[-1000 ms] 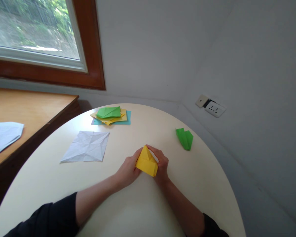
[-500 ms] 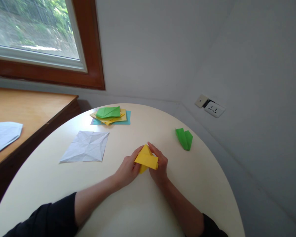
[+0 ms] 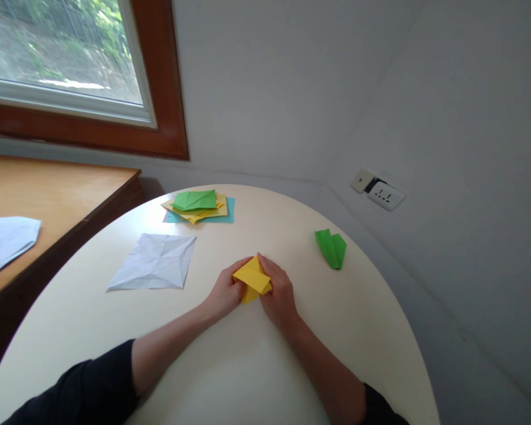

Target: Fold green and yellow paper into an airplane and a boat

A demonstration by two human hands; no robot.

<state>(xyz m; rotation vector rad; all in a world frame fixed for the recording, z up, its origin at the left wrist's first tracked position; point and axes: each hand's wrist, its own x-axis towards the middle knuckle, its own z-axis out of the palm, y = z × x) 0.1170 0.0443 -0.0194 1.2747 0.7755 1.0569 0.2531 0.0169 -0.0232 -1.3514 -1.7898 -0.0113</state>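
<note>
A folded piece of yellow origami paper [image 3: 252,277] is held between my two hands above the middle of the round table. A flat band of it lies across the top, and a pointed part sticks out beyond. My left hand [image 3: 226,291] grips its left side, the fingers partly hidden behind the paper. On the other side, my right hand [image 3: 279,293] is closed on the right edge, its index finger reaching up along the far point. The undersides of the folds are out of sight.
On the cream round table [image 3: 230,378] lie a creased white paper sheet [image 3: 154,261], a pile of coloured papers topped by a green folded piece [image 3: 195,200], and a green folded paper [image 3: 331,249] at right. A wooden desk [image 3: 48,183] stands left; a wall socket [image 3: 386,195] is at right.
Both hands have shifted slightly left with the yellow paper. Its upper band has turned and now slopes more steeply down to the right.
</note>
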